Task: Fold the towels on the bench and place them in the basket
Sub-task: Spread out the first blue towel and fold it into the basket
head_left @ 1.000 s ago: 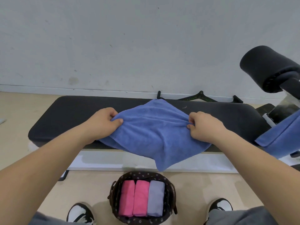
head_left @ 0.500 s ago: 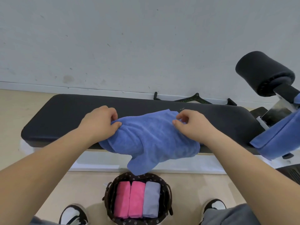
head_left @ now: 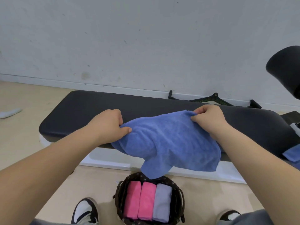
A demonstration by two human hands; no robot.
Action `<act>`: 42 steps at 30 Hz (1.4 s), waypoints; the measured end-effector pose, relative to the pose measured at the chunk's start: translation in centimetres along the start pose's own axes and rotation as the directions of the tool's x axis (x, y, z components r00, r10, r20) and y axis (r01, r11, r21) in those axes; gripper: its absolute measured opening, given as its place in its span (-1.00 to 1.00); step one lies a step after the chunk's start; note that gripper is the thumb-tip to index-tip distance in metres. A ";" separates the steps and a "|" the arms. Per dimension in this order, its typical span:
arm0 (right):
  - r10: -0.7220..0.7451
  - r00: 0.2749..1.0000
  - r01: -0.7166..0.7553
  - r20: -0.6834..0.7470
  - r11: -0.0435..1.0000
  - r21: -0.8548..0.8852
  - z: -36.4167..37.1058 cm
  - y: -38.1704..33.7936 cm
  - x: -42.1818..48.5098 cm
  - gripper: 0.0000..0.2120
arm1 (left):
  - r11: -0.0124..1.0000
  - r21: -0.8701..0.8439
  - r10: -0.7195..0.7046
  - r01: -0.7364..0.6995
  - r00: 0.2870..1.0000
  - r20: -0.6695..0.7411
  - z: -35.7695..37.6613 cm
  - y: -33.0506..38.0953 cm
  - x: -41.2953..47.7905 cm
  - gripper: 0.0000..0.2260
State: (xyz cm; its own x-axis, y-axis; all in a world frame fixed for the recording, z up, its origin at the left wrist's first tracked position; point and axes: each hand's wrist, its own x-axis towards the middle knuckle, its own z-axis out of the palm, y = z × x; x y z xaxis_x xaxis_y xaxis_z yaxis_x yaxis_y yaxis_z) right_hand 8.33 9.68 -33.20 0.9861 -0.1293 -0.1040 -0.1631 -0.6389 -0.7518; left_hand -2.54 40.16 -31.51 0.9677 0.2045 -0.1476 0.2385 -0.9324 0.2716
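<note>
Blue towel [head_left: 168, 142], draped over the bench [head_left: 84, 109] front edge above the basket [head_left: 119, 197]: your left hand [head_left: 107, 125] and right hand [head_left: 209, 119] each pinch a far corner, likely squaring it for folding

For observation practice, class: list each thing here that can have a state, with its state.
Blue towel: rumpled, partly hanging off the bench.
Left hand: grips the towel's left edge.
Right hand: pinches the towel's far corner.
Basket: open-topped, holding three folded towels.
</note>
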 end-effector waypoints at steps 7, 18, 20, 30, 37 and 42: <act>-0.107 0.991 0.077 0.078 0.945 0.318 -0.4 -0.8 -0.8 -0.91 | 0.998 -0.061 0.034 -0.035 0.999 -0.023 0.5 0.2 -0.1 -0.77; -0.086 0.994 0.076 0.067 0.987 0.142 1.6 -0.9 0.2 -0.87 | 0.909 -0.413 -0.042 0.058 0.998 0.047 -0.9 -1.3 -0.8 -0.86; -0.103 0.992 0.096 0.066 0.991 0.097 2.1 -1.0 0.5 -0.93 | 0.913 -0.401 -0.054 0.070 0.997 0.050 -1.0 -1.7 -0.9 -0.87; -0.117 0.991 0.126 0.072 0.984 -0.125 3.1 -1.7 1.6 -0.81 | 0.984 -0.177 0.022 -0.017 0.999 0.026 -0.5 -2.5 -0.4 -0.89; -0.161 0.973 0.210 0.163 0.913 -0.349 3.0 -2.4 1.4 -0.85 | 0.978 -0.207 0.028 -0.013 0.997 0.072 -0.7 -2.9 -0.4 -0.89; -0.354 0.924 0.379 0.144 0.805 -0.457 3.1 -3.0 0.3 -0.91 | 0.991 -0.115 0.079 -0.070 0.994 0.078 -0.6 -2.3 -0.6 -0.93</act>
State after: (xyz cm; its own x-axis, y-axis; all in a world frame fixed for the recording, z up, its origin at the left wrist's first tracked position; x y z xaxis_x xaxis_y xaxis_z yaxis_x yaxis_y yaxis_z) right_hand 9.21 13.90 -33.02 0.9734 0.2159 0.0762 0.2289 -0.9094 -0.3473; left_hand -3.66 42.31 -31.42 0.9741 0.1060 -0.1997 0.1780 -0.9041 0.3885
